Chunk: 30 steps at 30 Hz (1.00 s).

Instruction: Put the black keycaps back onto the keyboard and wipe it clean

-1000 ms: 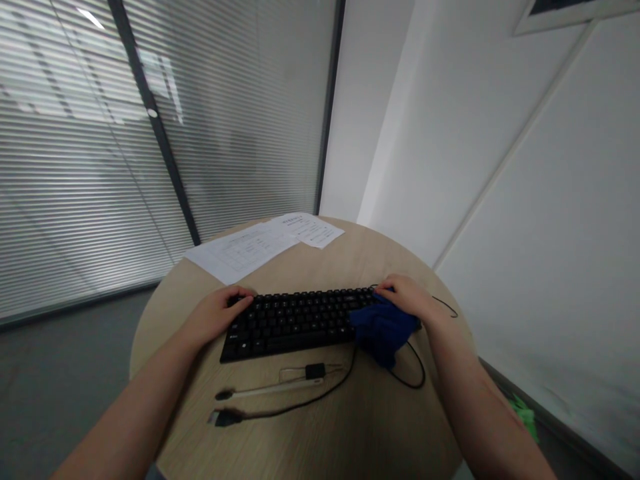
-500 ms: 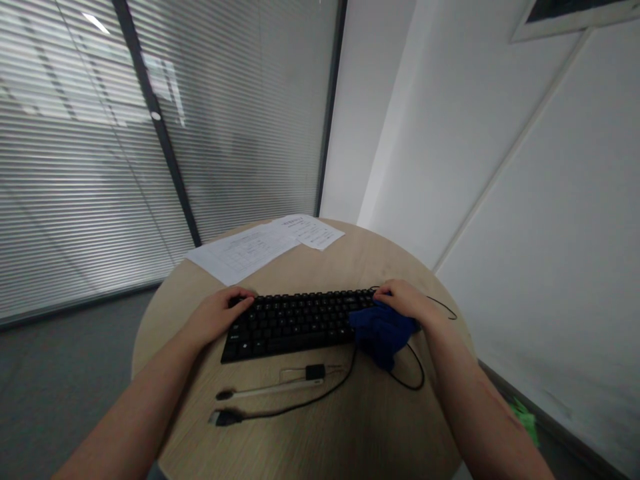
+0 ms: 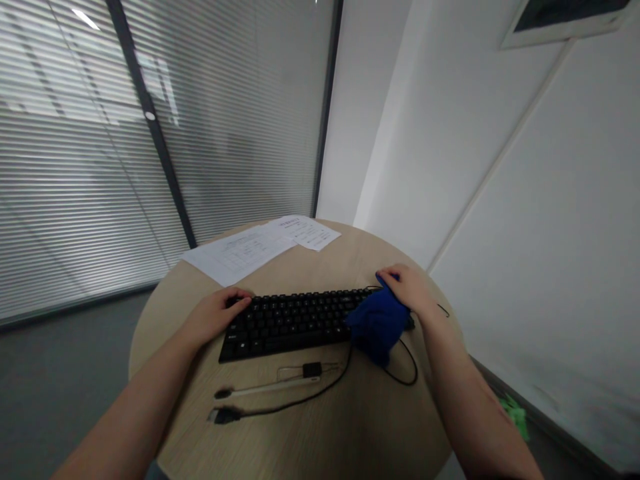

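A black keyboard (image 3: pixel 290 323) lies across the round table. My left hand (image 3: pixel 217 313) grips its upper left corner, thumb and fingers on the edge. My right hand (image 3: pixel 406 288) is closed on a blue cloth (image 3: pixel 380 323), pinched at its top above the keyboard's right end. The cloth hangs down over the right-hand keys and hides them. Below the keyboard lie a thin brush-like tool (image 3: pixel 267 387) with a dark tip and a small black piece with wire loops (image 3: pixel 312 369). In front runs the keyboard's black cable with its USB plug (image 3: pixel 225 415).
Printed paper sheets (image 3: pixel 245 253) lie at the table's far left edge. The wooden table (image 3: pixel 300 447) has a rounded rim. Blinds over glass stand behind on the left, and a white wall (image 3: pixel 540 233) rises on the right. Something green (image 3: pixel 515 415) is on the floor at right.
My right hand has lifted slightly up and away, drawing the top of the blue cloth with it. My left hand stays on the keyboard corner. The view has shifted a little.
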Available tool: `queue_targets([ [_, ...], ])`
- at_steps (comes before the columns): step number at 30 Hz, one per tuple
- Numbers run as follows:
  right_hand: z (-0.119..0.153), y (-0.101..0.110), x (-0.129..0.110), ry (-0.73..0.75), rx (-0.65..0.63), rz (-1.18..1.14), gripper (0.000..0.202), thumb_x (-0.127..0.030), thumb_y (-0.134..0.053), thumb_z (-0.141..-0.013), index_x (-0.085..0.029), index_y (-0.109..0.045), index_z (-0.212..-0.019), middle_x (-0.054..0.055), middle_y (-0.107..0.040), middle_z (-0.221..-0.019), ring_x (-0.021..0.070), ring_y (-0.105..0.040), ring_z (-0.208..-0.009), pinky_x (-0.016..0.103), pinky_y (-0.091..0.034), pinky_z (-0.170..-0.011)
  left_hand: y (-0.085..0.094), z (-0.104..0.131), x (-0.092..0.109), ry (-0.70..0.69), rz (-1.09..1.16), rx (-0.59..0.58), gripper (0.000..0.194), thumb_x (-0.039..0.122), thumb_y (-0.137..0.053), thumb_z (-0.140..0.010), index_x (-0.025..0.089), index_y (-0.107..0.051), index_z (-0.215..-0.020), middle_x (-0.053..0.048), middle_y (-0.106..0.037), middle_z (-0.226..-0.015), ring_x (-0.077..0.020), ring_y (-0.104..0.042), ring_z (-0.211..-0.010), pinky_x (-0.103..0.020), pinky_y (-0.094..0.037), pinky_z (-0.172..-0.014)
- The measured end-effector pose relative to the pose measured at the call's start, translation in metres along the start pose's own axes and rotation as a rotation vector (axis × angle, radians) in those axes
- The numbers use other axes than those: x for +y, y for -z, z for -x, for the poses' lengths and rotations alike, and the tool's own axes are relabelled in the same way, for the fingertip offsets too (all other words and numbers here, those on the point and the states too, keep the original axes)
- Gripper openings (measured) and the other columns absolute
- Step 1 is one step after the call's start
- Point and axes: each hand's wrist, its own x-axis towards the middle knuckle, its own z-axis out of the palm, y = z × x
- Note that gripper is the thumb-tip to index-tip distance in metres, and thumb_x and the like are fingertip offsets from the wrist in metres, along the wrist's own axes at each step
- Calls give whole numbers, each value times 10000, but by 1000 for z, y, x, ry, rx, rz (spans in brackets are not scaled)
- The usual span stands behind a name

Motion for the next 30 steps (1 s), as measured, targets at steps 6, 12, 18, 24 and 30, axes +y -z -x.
queue_targets([
  [6,9,75,-33,-189,491,-761,409,-534,-809,-710,-175,-787,-904,22,-732,-744,135,-581,-552,257,-494,-508,-2,-1,-3,-20,13,7,546,700,-522,-753,256,-771,-950,-48,-810,-1009,-308,-718,-982,-401,-538,-934],
  [12,17,145,-43,-33,610,-814,260,-443,-817,-740,-233,-782,-889,28,-712,-743,160,-594,-549,278,-503,-447,-2,-2,-2,-22,19,-3,531,676,-525,-759,256,-771,-972,-53,-803,-1052,-314,-712,-1015,-410,-521,-956],
  [18,19,75,-8,-148,230,-276,372,-463,-777,-729,-196,-810,-986,74,-798,-968,274,-727,-912,421,-569,-882,-1,0,1,-27,17,0,501,652,-524,-760,262,-771,-954,-44,-806,-1024,-311,-716,-999,-406,-530,-936],
  [24,30,-11,24,-153,-10,-98,266,-282,-653,-792,-217,-802,-1002,84,-791,-1090,272,-714,-1070,451,-508,-1040,-1,-1,0,-32,11,16,500,668,-529,-755,275,-776,-941,-46,-807,-1041,-325,-717,-1013,-424,-533,-939],
  [30,40,-17,35,6,-35,35,271,-290,-566,-888,-211,-790,-1018,92,-773,-1057,257,-695,-1046,431,-505,-1010,-3,-4,-3,-39,19,-2,498,666,-532,-760,271,-773,-946,-41,-806,-1042,-312,-715,-1011,-419,-528,-955],
])
